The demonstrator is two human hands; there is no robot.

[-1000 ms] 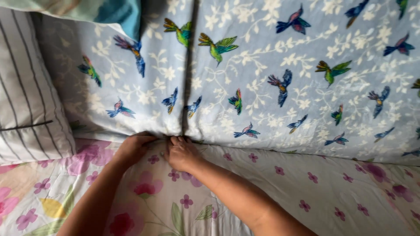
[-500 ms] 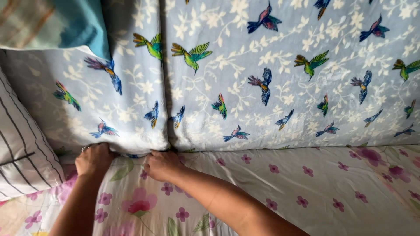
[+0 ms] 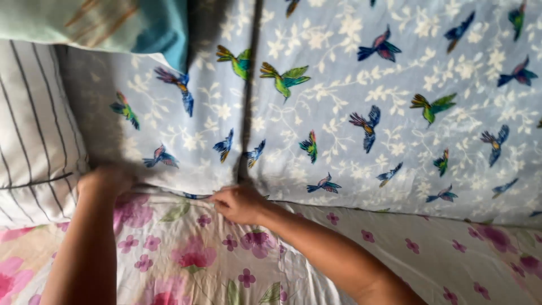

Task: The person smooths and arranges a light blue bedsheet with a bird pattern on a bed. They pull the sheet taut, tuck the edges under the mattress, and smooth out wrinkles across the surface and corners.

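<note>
On the bed's flowered sheet, we see two bird-print pillows; our left hand and right hand pinch their lower edge.

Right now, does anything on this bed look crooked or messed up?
Nothing stands out. The two bird-print pillows sit side by side, and both hands, left and right, rest along the floral sheet's edge beneath them.

Bed covered by a pink-flowered sheet, bearing two blue bird-print pillows, a grey striped pillow and a teal pillow.
</note>
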